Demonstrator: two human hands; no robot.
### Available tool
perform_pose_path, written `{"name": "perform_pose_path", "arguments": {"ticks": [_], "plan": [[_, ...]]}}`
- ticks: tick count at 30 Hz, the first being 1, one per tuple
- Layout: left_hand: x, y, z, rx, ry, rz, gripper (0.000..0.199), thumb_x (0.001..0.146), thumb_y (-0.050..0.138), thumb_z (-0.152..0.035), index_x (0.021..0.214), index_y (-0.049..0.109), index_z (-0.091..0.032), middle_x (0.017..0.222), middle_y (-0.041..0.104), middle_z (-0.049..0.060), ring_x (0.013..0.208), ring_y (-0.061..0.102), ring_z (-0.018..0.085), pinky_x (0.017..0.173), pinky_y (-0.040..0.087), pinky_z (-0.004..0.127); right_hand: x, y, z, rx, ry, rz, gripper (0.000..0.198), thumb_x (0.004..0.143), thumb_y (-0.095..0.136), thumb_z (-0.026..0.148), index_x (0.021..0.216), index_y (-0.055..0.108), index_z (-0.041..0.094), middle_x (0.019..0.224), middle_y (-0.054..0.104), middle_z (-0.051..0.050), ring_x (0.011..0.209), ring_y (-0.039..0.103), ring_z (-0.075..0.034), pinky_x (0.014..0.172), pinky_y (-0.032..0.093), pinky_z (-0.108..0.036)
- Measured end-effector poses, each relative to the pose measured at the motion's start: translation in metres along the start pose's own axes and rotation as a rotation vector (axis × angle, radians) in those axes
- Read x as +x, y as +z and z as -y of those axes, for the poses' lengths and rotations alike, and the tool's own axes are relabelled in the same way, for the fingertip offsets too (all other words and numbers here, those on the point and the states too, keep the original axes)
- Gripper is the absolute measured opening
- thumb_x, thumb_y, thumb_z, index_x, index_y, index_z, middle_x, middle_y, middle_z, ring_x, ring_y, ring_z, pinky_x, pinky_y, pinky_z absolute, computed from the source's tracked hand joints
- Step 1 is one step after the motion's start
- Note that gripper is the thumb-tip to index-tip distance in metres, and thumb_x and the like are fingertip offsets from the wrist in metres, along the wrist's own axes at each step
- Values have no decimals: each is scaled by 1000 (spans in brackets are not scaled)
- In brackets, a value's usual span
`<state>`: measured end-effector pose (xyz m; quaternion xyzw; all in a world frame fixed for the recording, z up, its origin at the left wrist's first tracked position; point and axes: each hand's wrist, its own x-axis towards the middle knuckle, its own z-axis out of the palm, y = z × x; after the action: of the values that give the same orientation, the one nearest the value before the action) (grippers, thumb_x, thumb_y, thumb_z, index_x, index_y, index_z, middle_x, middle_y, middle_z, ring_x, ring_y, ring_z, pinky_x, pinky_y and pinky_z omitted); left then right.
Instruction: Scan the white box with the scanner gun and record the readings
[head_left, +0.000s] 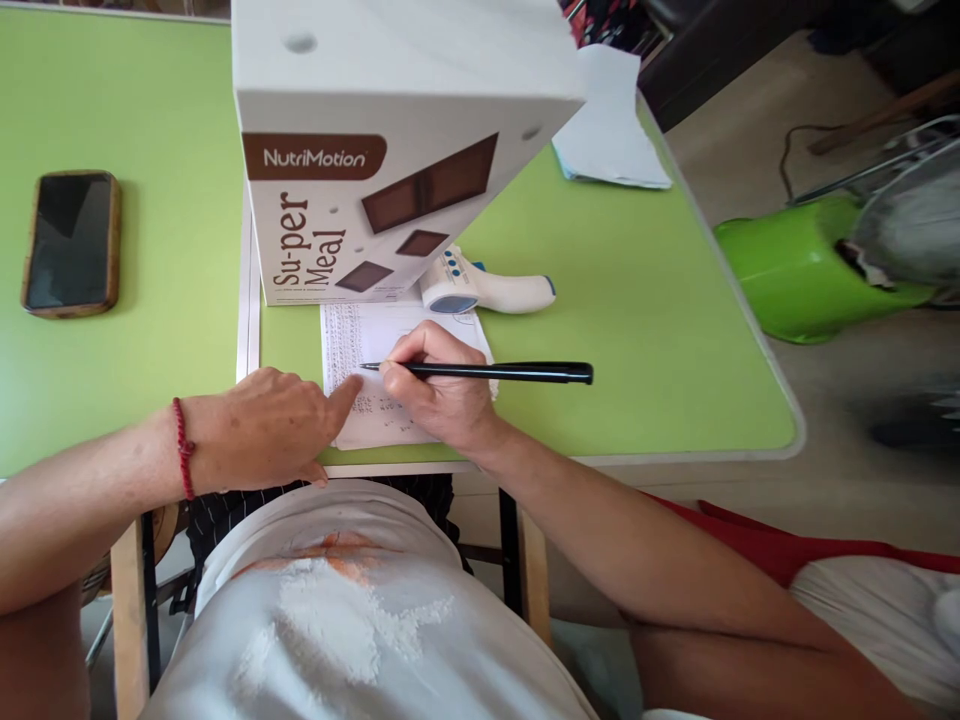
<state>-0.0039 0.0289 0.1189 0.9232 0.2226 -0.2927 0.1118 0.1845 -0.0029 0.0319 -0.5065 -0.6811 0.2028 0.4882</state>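
Observation:
My right hand (442,385) grips a black pen (517,371), its tip over a small sheet of paper (390,425) bearing rows of handwriting. From the left, my left hand (266,425) rests at the table's front edge. Its index fingertip touches the paper beside the pen tip, the thumb is apart from it, and the other fingers are partly hidden. Nothing shows in that hand. Just behind the paper stands a tall white box (315,230) printed "NutriMotion Su-per Meal". A white infrared thermometer (510,292) lies against the box's right side, near the paper's upper edge.
The green folding table (622,370) has a metal seam left of the box. A phone in a brown-edged case (71,245) lies at the left. White papers (611,130) rest at the back right. A green bin (795,270) stands on the floor at the right.

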Motion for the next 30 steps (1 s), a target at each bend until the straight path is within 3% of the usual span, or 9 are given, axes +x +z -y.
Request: {"name": "perform_pose_path", "arguments": {"ticks": [18,30], "plan": [[0,1,1,-11,7,-10,89,94,71,-44,158,24,-2,75,72,12,78,74,37,68,49,37,0,-1,0,33,-38,-2,18,77,59,14,69,47,24,55,54,8,47,45,-9,45,35,-23],[-2,-5,1,-14,25,-1,88,96,70,-40,158,23,1,77,72,14,70,72,34,63,48,36,1,-1,1,-14,67,-17,13,75,56,23,68,46,25,54,52,7,47,43,-10,46,36,-25]]}}
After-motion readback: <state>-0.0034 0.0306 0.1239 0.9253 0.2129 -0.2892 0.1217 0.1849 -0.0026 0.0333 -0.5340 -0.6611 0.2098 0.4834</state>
